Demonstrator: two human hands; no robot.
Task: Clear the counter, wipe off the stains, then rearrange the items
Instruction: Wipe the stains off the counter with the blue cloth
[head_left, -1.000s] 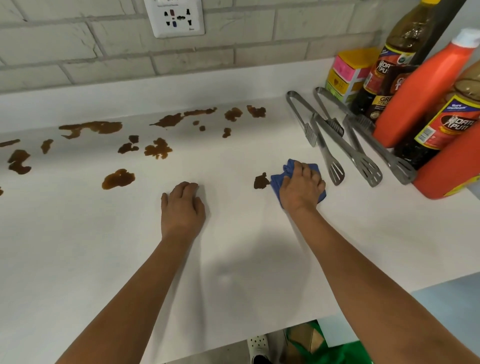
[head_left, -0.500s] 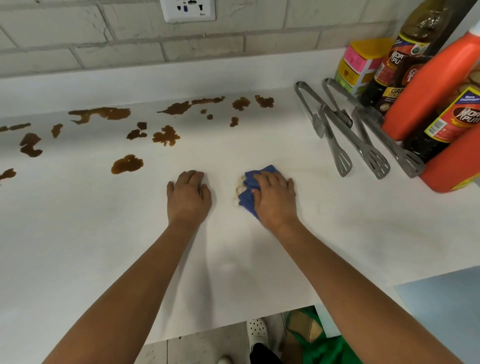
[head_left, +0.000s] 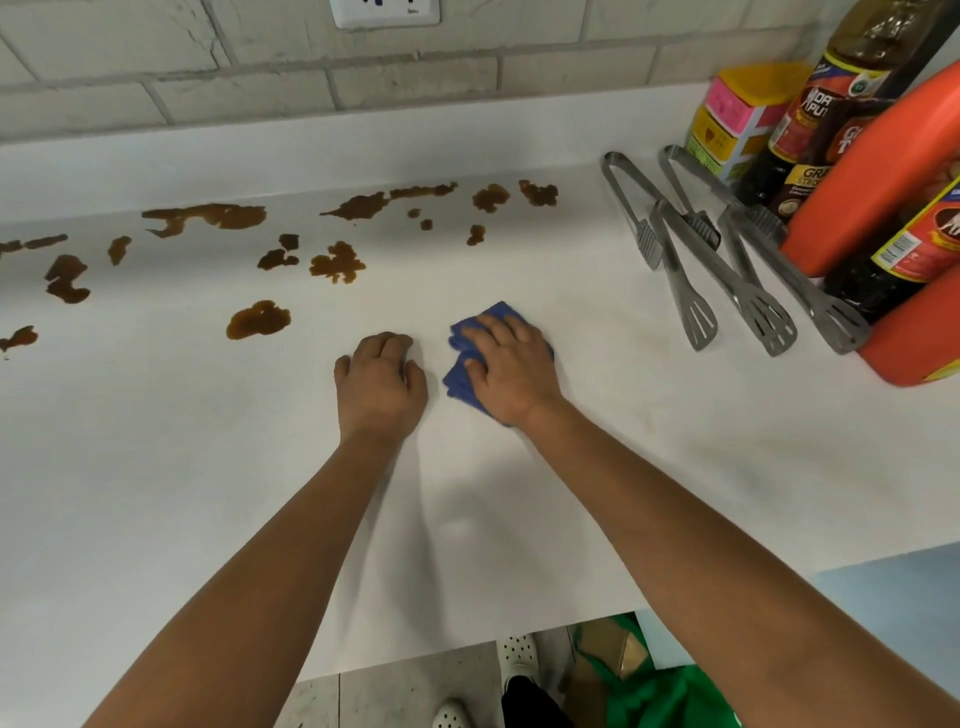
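Note:
My right hand (head_left: 511, 371) presses a folded blue cloth (head_left: 470, 364) flat on the white counter (head_left: 208, 467), near its middle. Just left of it, my left hand (head_left: 379, 382) rests on the counter with fingers curled under and nothing in it. Several brown stains (head_left: 258, 319) spread across the back and left of the counter, the nearest one left of my left hand. The patch around the cloth shows no stain.
Three metal tongs (head_left: 727, 270) lie at the right. Behind them stand orange bottles (head_left: 872, 176), dark sauce bottles (head_left: 810, 114) and a stack of coloured boxes (head_left: 737, 114). A brick wall with a socket (head_left: 384, 10) backs the counter. Shoes and a green bag (head_left: 654, 691) show below the front edge.
My right hand slid the cloth left over a brown stain near the middle, which is gone, then shifted slightly back right. My left hand stayed put.

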